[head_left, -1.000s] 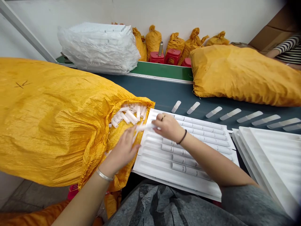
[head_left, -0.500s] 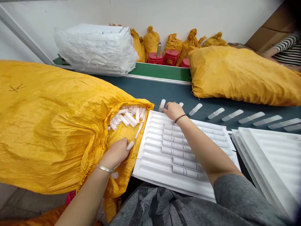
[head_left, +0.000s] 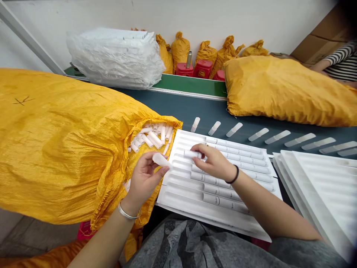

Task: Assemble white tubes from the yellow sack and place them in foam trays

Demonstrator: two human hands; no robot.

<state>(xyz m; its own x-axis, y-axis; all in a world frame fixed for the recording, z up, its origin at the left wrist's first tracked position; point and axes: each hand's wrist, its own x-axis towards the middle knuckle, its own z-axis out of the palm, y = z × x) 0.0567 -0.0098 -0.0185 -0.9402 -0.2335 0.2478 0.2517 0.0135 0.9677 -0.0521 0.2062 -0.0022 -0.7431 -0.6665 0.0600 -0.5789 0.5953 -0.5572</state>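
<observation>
My left hand (head_left: 145,178), just right of the sack's mouth, pinches a translucent white plastic tube (head_left: 160,160) with a rounded end. Over the tray, my right hand (head_left: 214,160) has its fingers closed on a white printed tube (head_left: 192,153), whose bare end points toward the left hand. The two tubes are apart. Beneath the right hand lies a white grooved tray (head_left: 174,191) with several printed tubes (head_left: 220,201) lying in its grooves. Beside it, a big yellow woven sack (head_left: 61,141) gapes, with many short white tubes (head_left: 154,139) inside.
Along the dark conveyor belt (head_left: 192,106) runs a row of translucent tubes (head_left: 234,129). More trays (head_left: 315,186) are stacked at right. Across the belt are a plastic-wrapped bundle (head_left: 119,59) and a full yellow sack (head_left: 284,85). Another person's striped sleeve (head_left: 341,56) shows far right.
My left hand has risen from the sack's mouth with the translucent tube. My right hand has left the tube at the belt, come back over the tray and taken hold of a printed tube.
</observation>
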